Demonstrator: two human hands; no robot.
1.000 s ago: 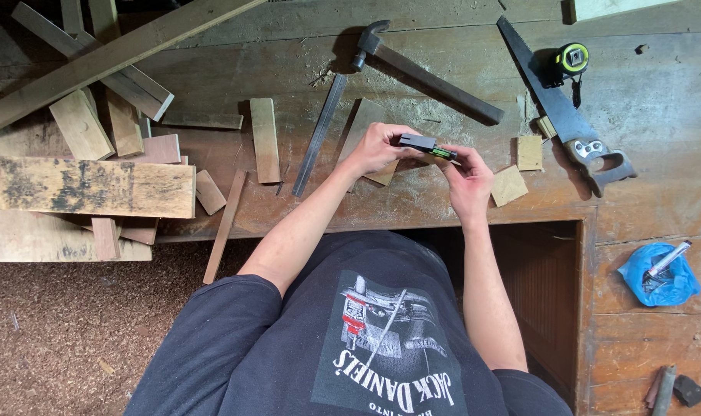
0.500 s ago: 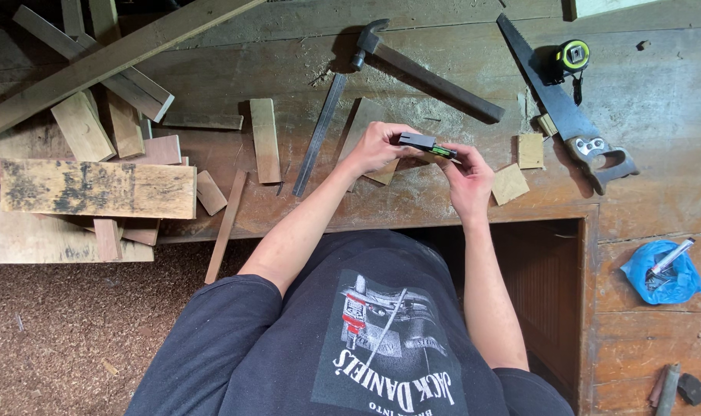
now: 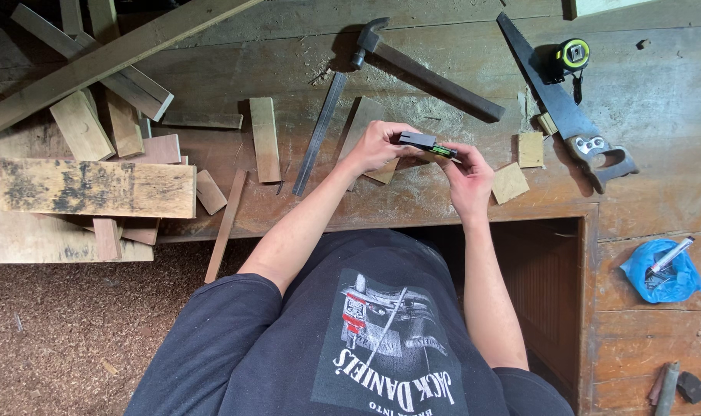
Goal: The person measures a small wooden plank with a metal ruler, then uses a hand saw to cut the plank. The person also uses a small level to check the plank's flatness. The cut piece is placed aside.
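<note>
Hands hold a small dark tool (image 3: 426, 143) with a green end, above the workbench (image 3: 658, 115) — my left hand (image 3: 377, 146) pinches one end, my right hand (image 3: 467, 176) the other. Probably light and stiff — ends grip best.

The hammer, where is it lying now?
In the head view the hammer lies at the top centre of the workbench, beyond both hands, between the metal ruler and the handsaw.

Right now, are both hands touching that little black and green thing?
Touching. The head view shows the left hand and right hand pinching opposite ends of the small black-and-green tool.
</note>
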